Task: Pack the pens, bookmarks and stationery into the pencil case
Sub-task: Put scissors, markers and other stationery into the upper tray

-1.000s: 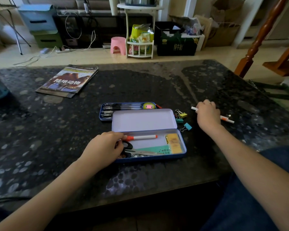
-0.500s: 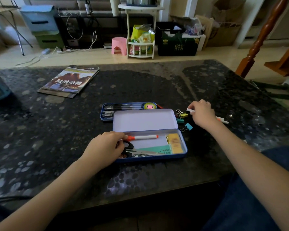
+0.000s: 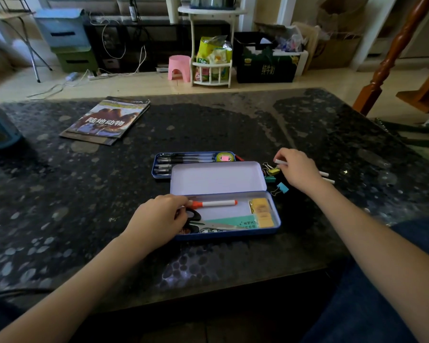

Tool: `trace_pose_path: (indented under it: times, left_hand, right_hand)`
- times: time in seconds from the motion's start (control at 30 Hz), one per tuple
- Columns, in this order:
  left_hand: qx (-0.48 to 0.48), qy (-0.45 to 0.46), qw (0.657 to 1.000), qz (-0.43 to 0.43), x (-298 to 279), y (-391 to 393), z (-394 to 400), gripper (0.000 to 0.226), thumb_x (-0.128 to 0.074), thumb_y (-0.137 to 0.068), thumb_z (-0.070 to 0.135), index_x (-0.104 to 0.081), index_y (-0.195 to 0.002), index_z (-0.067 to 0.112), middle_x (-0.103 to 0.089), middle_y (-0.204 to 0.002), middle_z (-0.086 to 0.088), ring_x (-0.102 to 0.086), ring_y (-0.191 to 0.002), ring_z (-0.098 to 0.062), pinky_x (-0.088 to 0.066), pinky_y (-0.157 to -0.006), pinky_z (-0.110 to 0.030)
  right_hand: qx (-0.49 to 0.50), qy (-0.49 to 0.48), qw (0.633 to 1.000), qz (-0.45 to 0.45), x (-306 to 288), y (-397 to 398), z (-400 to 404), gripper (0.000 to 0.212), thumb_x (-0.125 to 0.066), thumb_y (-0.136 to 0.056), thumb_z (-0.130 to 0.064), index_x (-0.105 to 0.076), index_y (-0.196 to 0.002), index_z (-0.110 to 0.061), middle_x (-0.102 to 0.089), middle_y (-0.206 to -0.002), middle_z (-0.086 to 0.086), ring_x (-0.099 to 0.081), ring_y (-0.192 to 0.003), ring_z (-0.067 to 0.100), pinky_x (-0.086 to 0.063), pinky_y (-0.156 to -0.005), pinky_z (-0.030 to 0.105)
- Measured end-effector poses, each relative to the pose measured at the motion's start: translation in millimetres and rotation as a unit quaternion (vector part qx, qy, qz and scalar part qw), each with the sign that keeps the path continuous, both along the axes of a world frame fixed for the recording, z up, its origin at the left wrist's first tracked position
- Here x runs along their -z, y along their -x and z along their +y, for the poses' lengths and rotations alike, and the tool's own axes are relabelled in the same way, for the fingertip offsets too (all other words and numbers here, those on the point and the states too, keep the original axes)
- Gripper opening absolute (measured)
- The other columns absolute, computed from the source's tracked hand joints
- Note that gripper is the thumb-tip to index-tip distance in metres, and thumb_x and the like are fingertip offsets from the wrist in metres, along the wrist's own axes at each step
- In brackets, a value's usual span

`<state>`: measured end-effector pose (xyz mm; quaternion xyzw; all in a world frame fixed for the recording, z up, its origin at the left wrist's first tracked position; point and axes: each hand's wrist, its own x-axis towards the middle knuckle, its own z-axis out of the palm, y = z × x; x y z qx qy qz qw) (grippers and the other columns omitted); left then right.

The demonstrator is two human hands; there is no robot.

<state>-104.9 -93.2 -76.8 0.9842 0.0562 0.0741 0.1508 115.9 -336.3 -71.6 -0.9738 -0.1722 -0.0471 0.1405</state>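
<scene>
Both forearms are bare and reach forward from the near edge of the worktop. The left hand (image 3: 159, 220) lies knuckles up, fingers curled, its fingertips pinching the red end of a marker (image 3: 213, 203) that lies in the open pencil case (image 3: 275, 214). The right hand (image 3: 299, 169) is held farther out toward the right side of the worktop, back of the hand up, wrist slightly bent, fingers curled round a white pen (image 3: 280, 162) whose ends stick out on both sides of the hand
</scene>
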Motion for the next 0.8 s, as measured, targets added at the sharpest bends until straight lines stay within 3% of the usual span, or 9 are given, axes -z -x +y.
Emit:
trace_pose_path:
  times: [0.17, 0.3, 0.37, 0.43, 0.47, 0.63, 0.73, 0.8]
  left_hand:
    - [-0.002, -0.027, 1.0, -0.008, -1, 0, 1, 0.02, -0.047, -0.089, 0.03, -0.064, -0.099, 0.034, -0.052, -0.078, 0.016, -0.047, -0.066, -0.005, -0.027, -0.048, -0.014]
    - [0.005, -0.026, 1.0, -0.007, -2, 0, 0, 0.02, -0.049, -0.089, 0.029, -0.064, -0.102, 0.035, -0.056, -0.087, 0.016, -0.052, -0.07, -0.006, -0.029, -0.049, -0.016]
    - [0.003, -0.044, 0.999, -0.017, -2, 1, 0, 0.021, -0.049, -0.088, 0.031, -0.065, -0.102, 0.033, -0.059, -0.092, 0.013, -0.057, -0.074, -0.01, -0.034, -0.05, -0.02]
    - [0.0, -0.055, 0.998, -0.024, -3, 2, 1, 0.022, -0.048, -0.088, 0.032, -0.066, -0.101, 0.031, -0.057, -0.092, 0.012, -0.059, -0.074, -0.012, -0.037, -0.051, -0.024]
    - [-0.002, -0.056, 0.998, -0.026, -3, 2, 1, 0.022, -0.048, -0.088, 0.032, -0.066, -0.101, 0.031, -0.056, -0.092, 0.012, -0.059, -0.073, -0.013, -0.038, -0.051, -0.026]
    - [-0.006, -0.072, 0.997, -0.019, -5, 1, 4, 0.02, -0.049, -0.089, 0.031, -0.065, -0.099, 0.028, -0.054, -0.094, 0.01, -0.059, -0.071, -0.015, -0.041, -0.052, -0.027]
    - [-0.003, -0.074, 0.997, -0.014, -5, 1, 5, 0.018, -0.05, -0.088, 0.032, -0.065, -0.097, 0.027, -0.054, -0.093, 0.011, -0.058, -0.069, -0.012, -0.037, -0.048, -0.023]
    - [-0.001, -0.073, 0.997, -0.014, -6, 2, 5, 0.017, -0.05, -0.088, 0.032, -0.065, -0.096, 0.028, -0.053, -0.091, 0.011, -0.057, -0.067, -0.011, -0.035, -0.047, -0.02]
  right_hand:
    - [-0.058, -0.031, 0.99, -0.123, -14, 10, 7, 0.007, -0.058, -0.092, -0.019, -0.059, -0.098, -0.022, -0.06, -0.098, 0.001, -0.056, -0.095, 0.022, -0.049, -0.08, 0.043]
    - [-0.114, -0.093, 0.979, -0.141, -31, 23, 17, 0.009, -0.056, -0.093, -0.015, -0.06, -0.1, -0.018, -0.061, -0.098, 0.002, -0.057, -0.093, 0.02, -0.049, -0.078, 0.041]
    - [-0.135, -0.162, 0.968, -0.138, -40, 31, 21, 0.01, -0.057, -0.093, -0.013, -0.06, -0.101, -0.016, -0.06, -0.099, -0.002, -0.057, -0.09, 0.007, -0.05, -0.078, 0.029]
    - [-0.144, -0.257, 0.949, -0.114, -50, 41, 25, 0.009, -0.057, -0.092, -0.01, -0.06, -0.1, -0.015, -0.059, -0.094, -0.006, -0.056, -0.083, -0.01, -0.046, -0.072, 0.007]
    - [-0.148, -0.304, 0.936, -0.095, -56, 47, 26, 0.01, -0.058, -0.092, -0.009, -0.059, -0.099, -0.015, -0.06, -0.093, -0.007, -0.056, -0.082, -0.013, -0.044, -0.071, 0.003]
    - [-0.174, -0.444, 0.878, 0.043, -74, 69, 25, 0.009, -0.062, -0.09, -0.008, -0.061, -0.098, -0.011, -0.064, -0.094, 0.001, -0.066, -0.086, 0.007, -0.056, -0.071, 0.02]
    - [-0.196, -0.435, 0.862, 0.17, -74, 79, 28, 0.009, -0.065, -0.087, -0.003, -0.062, -0.094, -0.008, -0.066, -0.092, 0.008, -0.069, -0.085, 0.014, -0.058, -0.072, 0.025]
    - [-0.208, -0.391, 0.875, 0.198, -73, 83, 30, 0.01, -0.068, -0.084, -0.005, -0.062, -0.091, -0.009, -0.067, -0.09, 0.01, -0.07, -0.083, 0.016, -0.059, -0.072, 0.026]
